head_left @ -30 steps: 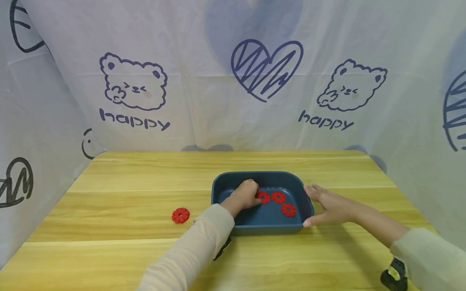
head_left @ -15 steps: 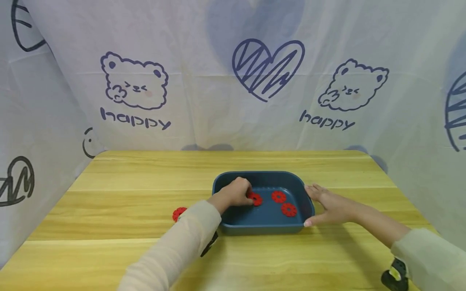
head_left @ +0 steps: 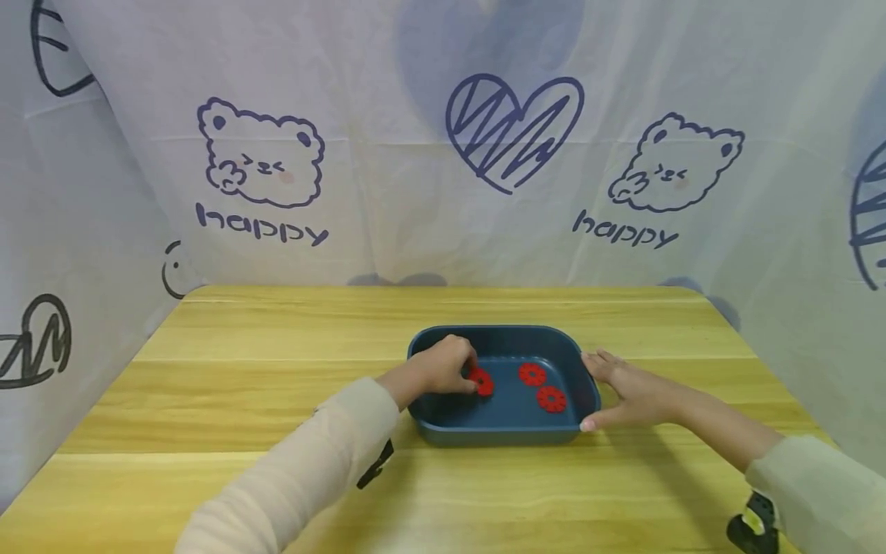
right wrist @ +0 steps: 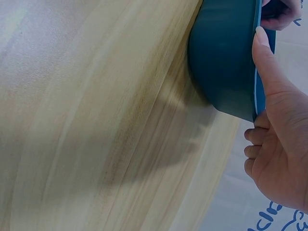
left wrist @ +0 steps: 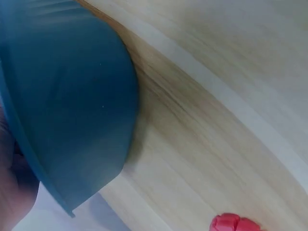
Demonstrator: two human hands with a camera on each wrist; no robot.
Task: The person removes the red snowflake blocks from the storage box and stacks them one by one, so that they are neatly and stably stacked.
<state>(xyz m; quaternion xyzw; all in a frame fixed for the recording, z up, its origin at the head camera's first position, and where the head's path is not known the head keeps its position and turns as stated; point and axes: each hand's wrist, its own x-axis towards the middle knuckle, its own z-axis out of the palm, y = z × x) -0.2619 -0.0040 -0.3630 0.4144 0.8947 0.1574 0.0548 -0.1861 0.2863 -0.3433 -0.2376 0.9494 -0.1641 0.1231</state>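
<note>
A dark blue plastic box (head_left: 498,436) stands on the wooden table, its long side toward me. My left hand (head_left: 439,368) reaches into its left part and pinches a red flower-shaped disc (head_left: 484,382) with notched edges. To the right of that disc, two more red discs (head_left: 532,374) lie flat on the box floor. My right hand (head_left: 633,392) holds the box's right end, thumb at the near corner and fingers at the far one; the right wrist view shows the thumb (right wrist: 269,65) along the rim.
Another red disc (left wrist: 234,223) lies on the table outside the box, partly visible in the left wrist view; my left sleeve (head_left: 304,462) covers that spot in the head view. A printed cloth (head_left: 388,192) hangs behind the wooden table (head_left: 208,385).
My left hand has moved left inside the box, taking the pinched disc away from the other two. The forearm now covers the disc on the table. My right hand has stayed put.
</note>
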